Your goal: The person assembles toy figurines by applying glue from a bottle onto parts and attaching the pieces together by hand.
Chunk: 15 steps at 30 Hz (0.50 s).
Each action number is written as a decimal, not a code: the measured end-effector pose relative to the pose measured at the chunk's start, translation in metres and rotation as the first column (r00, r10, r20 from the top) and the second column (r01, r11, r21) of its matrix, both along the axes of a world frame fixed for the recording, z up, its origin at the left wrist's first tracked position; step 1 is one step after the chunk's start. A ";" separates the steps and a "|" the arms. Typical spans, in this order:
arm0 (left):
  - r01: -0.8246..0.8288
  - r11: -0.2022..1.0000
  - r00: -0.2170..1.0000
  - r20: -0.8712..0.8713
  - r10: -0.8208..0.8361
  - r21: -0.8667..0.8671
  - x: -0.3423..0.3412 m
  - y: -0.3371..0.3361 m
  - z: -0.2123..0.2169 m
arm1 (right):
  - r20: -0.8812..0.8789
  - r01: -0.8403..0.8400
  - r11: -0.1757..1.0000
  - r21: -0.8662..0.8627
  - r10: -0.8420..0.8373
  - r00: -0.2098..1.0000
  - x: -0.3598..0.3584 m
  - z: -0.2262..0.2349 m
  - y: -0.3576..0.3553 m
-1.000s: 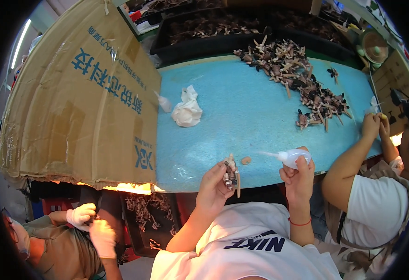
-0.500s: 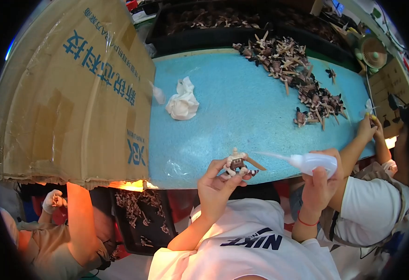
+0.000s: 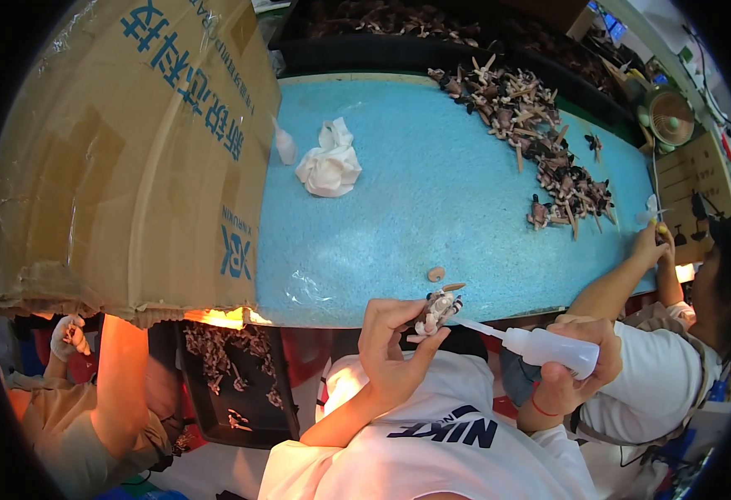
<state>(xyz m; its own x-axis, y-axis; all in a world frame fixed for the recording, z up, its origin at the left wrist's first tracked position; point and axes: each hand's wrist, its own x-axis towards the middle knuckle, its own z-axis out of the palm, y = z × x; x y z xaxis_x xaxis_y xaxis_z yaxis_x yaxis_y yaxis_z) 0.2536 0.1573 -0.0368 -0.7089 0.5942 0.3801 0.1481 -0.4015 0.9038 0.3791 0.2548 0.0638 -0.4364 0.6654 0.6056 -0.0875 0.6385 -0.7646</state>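
My left hand is closed on a small toy figure in brown and cream with a flat tan part sticking out, held just in front of the table's near edge. In my right hand is a translucent white squeeze bottle, tilted so that its thin nozzle points left. The nozzle's tip is at the figure's lower right side; whether it touches cannot be made out. A small round tan piece lies on the blue tabletop just beyond the figure.
A large cardboard box stands at left. Beside it are a second small bottle and crumpled white tissue. Several figures are heaped at right, before black bins. Co-workers sit on both sides; a black tray is below left.
The squeeze bottle has come down and left, its nozzle now at the figure. The figure has been turned in my left hand. The round tan piece now shows on the table.
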 end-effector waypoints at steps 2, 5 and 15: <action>-0.019 1.000 1.000 0.004 0.019 0.007 0.002 0.000 -0.001 | -0.058 -0.037 0.997 0.071 0.041 0.997 -0.003 -0.002 0.003; -0.047 0.998 0.999 -0.004 0.048 0.029 0.003 0.001 -0.002 | -0.048 -0.050 0.993 0.107 0.056 0.997 -0.002 -0.001 0.004; -0.079 0.997 0.996 -0.048 0.080 0.027 0.002 0.001 -0.003 | 0.022 -0.060 0.985 0.159 0.057 0.998 -0.002 0.001 0.005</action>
<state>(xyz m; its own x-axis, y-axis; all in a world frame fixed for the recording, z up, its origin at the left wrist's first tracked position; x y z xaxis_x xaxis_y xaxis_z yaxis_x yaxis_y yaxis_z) 0.2561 0.1585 -0.0398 -0.7336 0.5264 0.4298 0.2245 -0.4093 0.8844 0.3771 0.2598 0.0644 -0.4832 0.5340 0.6938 -0.1158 0.7465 -0.6552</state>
